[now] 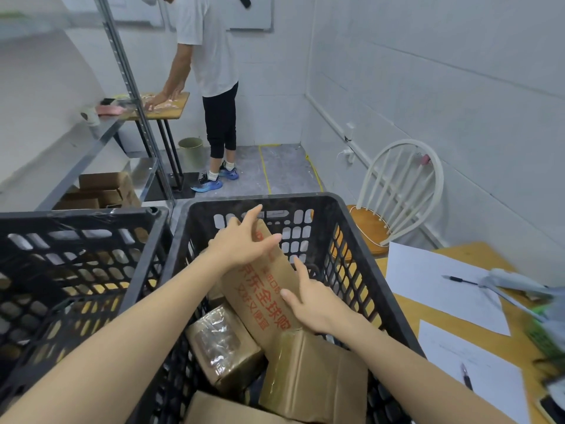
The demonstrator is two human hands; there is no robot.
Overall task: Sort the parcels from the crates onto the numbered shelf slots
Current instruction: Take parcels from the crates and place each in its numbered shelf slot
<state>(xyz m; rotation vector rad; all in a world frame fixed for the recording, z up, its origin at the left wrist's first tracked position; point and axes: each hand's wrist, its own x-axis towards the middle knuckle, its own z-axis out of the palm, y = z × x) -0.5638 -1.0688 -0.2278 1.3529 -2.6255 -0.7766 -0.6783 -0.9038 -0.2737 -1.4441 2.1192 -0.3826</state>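
Note:
A long cardboard parcel with red print (265, 296) leans upright inside the right black crate (360, 270). My left hand (244, 240) lies over its upper end with the fingers spread and nearly straight. My right hand (312, 298) touches its right edge lower down, fingers straight. Around it lie a tape-wrapped parcel (221, 347), a plain box (315, 381) and a flat box (226, 410) at the bottom edge. A second black crate (82, 240) stands to the left. The metal shelf (91, 148) rises at the left with brown boxes (101, 191) on its low level.
A person in a white shirt stands at a small wooden table (171, 108) straight ahead, with a green bin (191, 151) beside it. A white chair (397, 191) stands at the right. The wooden desk (458, 307) to my right carries paper sheets and pens.

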